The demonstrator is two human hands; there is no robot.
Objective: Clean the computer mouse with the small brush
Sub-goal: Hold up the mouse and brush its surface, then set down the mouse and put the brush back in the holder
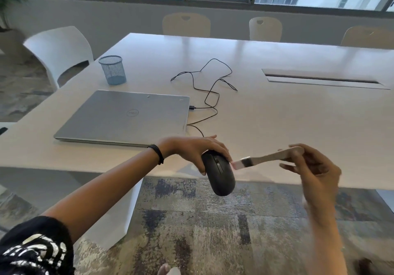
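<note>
A black computer mouse (219, 174) hangs in the air just off the table's near edge, its top side facing me. My left hand (191, 148) grips it from above, fingers wrapped over its far end. My right hand (313, 168) pinches the pale wooden handle of a small brush (266, 159). The brush has a dark ferrule, and its light bristles touch the mouse's upper right side. The mouse's black cable (210, 95) runs back over the table in loose loops.
A closed silver laptop (125, 116) lies on the white table (298, 125), with a plug in its right side. A blue mesh pen cup (112, 69) stands behind it. A cable slot (319, 79) sits far right. White chairs ring the table; patterned carpet is below.
</note>
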